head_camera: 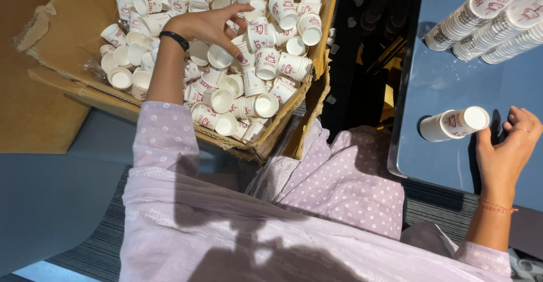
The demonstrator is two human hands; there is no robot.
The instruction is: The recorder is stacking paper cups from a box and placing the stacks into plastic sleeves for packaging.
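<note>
White paper cups (266, 61) fill the cardboard box (68, 50) where my left hand (212, 24) reaches, fingers spread and gripping nothing, while my right hand (506, 146) rests loosely open beside a short stack (455, 123) on the blue counter (441, 84); picking one comes next, I judge.

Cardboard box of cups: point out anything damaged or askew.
The cardboard box is torn at its left flap and its near wall bulges outward. The paper cups inside lie jumbled, many tipped sideways. The left hand reaches among them.
</note>
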